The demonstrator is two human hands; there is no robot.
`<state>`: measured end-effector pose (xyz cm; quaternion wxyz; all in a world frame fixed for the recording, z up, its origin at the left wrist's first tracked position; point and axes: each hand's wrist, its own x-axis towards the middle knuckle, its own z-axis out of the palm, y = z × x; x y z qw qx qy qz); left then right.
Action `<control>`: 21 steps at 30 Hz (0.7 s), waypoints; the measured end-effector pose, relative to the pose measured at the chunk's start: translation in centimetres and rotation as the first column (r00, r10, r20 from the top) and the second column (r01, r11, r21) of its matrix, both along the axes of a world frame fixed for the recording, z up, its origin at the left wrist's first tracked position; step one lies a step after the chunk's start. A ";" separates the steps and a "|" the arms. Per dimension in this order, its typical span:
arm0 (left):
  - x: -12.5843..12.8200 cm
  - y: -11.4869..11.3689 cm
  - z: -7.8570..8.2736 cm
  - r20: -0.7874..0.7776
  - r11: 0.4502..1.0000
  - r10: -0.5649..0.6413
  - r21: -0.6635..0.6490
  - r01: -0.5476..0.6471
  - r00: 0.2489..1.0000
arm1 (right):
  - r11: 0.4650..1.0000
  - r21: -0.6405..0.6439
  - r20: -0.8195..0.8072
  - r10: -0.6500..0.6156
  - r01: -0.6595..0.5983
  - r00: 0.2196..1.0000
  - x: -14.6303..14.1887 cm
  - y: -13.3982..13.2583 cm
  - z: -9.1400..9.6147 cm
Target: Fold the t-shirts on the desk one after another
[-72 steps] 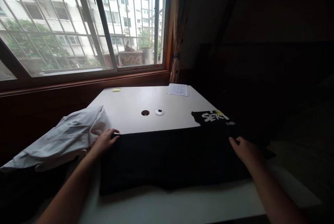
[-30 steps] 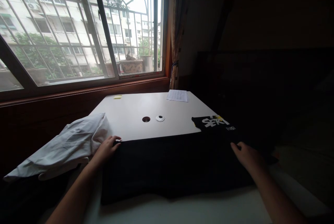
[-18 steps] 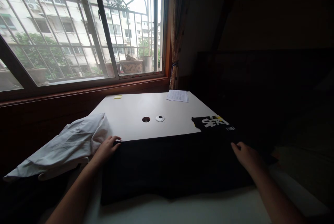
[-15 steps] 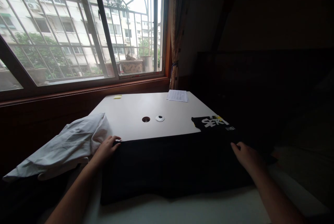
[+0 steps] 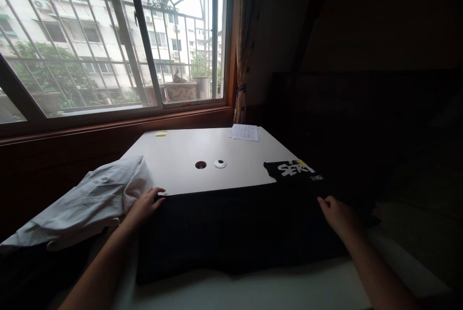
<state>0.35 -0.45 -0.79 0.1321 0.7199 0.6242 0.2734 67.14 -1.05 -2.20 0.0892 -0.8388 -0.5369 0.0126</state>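
Head view: hands and cloth, one entry; all places given relative to the cloth.
Cloth: broad black fabric garment (image 5: 235,228), spread flat over the near part of the matte white rectangular table (image 5: 188,148), far edge straight.
Left hand (image 5: 144,206): at the cloth's far-left corner, fingers loosely bent onto the edge. Cannot tell whether it pinches the fabric or only presses on it.
Right hand (image 5: 338,214): on the cloth's right end, palm down, fingers stretched out and flat, nothing gripped.
Why so held: one hand at each end, likely so the fabric lies spread and unwrinkled between them.
Lettered patch: black cloth panel with white and yellow print (image 5: 294,171), at the cloth's far-right corner. Same garment or a separate piece, cannot tell.
White shirt: crumpled white fabric shirt (image 5: 90,199), just left of the cloth, touching the left hand. It looks pushed aside off the working area.
Beyond the cloth: round dark cable hole (image 5: 200,165) with its white round cap (image 5: 220,164) beside it. Farther off are a printed paper sheet (image 5: 245,132) and a small yellow note (image 5: 161,133), both well apart from the cloth.
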 end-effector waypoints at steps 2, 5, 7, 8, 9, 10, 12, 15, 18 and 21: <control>-0.1 0.1 -0.2 0.003 1.000 -0.005 0.011 0.005 1.000 | 1.000 0.003 0.004 0.006 -0.006 1.000 0.0 0.0 -0.1; -0.2 0.1 -0.4 0.009 1.000 -0.010 0.024 0.010 1.000 | 1.000 0.007 0.010 0.009 -0.009 1.000 0.1 0.0 -0.2; -0.2 0.1 -0.4 0.009 1.000 -0.007 0.026 0.007 1.000 | 1.000 0.011 0.011 0.006 -0.007 1.000 0.1 0.1 -0.3; -0.2 0.1 -0.4 0.007 1.000 -0.006 0.025 0.006 1.000 | 1.000 0.014 0.013 0.007 -0.008 1.000 0.2 0.1 -0.3; -0.1 0.1 -0.4 0.005 1.000 -0.006 0.024 0.006 1.000 | 1.000 0.017 0.016 0.011 -0.011 1.000 0.3 0.1 -0.4; -0.1 0.1 -0.3 0.003 1.000 -0.007 0.023 0.007 1.000 | 1.000 0.019 0.020 0.015 -0.015 1.000 0.3 0.2 -0.5; 0.0 0.1 -0.2 -0.001 1.000 -0.007 0.017 0.007 1.000 | 0.999 0.022 0.025 0.023 -0.023 0.999 0.5 0.2 -0.7; 0.1 0.0 -0.1 -0.004 1.000 -0.004 -0.003 0.004 1.000 | 0.999 0.030 0.028 0.021 -0.021 0.999 0.6 0.4 -0.9; 0.1 0.0 0.1 -0.012 1.000 -0.005 -0.019 0.005 1.000 | 0.999 0.031 0.027 0.021 -0.022 0.999 0.7 0.4 -1.0; 0.1 -0.1 0.1 -0.012 1.000 -0.007 -0.018 0.007 1.000 | 0.999 0.035 0.034 0.028 -0.029 0.999 0.8 0.4 -1.1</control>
